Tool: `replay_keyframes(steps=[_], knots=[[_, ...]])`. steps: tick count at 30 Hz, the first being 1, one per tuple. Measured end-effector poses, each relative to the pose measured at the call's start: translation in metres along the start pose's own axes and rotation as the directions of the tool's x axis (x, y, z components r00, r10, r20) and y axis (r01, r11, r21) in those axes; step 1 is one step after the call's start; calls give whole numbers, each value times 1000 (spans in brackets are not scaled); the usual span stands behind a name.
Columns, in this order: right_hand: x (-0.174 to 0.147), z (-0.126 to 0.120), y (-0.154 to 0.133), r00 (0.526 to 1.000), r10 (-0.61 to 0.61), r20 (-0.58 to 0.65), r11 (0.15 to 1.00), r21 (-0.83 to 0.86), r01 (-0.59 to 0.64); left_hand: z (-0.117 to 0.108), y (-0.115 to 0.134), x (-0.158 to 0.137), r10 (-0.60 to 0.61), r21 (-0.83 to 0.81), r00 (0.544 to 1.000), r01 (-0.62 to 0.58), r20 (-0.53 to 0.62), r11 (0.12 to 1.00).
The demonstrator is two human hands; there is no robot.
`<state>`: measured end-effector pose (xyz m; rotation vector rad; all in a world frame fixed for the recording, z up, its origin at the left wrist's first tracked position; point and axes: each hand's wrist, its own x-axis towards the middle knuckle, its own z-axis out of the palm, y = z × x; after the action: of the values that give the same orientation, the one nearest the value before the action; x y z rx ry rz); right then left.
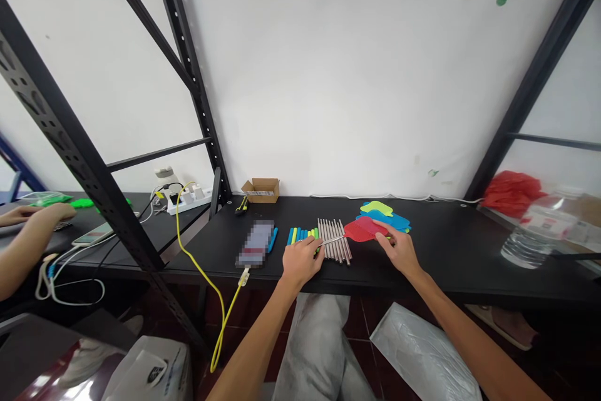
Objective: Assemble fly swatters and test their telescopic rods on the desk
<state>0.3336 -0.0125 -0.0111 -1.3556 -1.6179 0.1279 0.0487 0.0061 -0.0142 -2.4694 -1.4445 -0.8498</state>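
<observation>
My left hand [302,259] is closed around the near end of a thin metal rod [334,239]. The rod's far end meets a red fly swatter head [360,230], and my right hand [398,247] pinches that head by its right edge. Below and beside the rod lies a row of loose metal rods [346,253] on the black table. Blue, yellow and green handle tubes [295,236] are lined up behind my left hand, which partly hides them. Past the red head, blue swatter heads [397,221] are stacked with a yellow-green one [378,208] on top.
A phone [256,243] with a yellow cable lies left on the black table [451,251], beside blue tubes [273,239]. Behind it are an open cardboard box [261,190] and a cutter [241,205]. A large water bottle [539,232] stands right. Another person's arm [32,238] is far left.
</observation>
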Motion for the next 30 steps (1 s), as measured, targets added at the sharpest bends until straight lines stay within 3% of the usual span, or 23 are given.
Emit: replay_keyframes(steps=[9,13,16,22,30], knots=[[0,3,0,1000,13,-16,998,-64,-14,-7,-7,12,5,-3,999,-4,39,1000],[1,10,4,1000,8,-4,988,-151,-9,-17,-23,41,45,75,998,-48,35,996],[0,12,5,1000,6,25,975,-222,0,-17,-38,70,-3,108,999,-2,48,994],[0,13,3,998,4,70,966,-259,14,12,-61,120,-100,161,976,69,194,985],[2,15,3,998,1,66,963,-271,17,49,-77,162,-137,206,959,87,247,975]])
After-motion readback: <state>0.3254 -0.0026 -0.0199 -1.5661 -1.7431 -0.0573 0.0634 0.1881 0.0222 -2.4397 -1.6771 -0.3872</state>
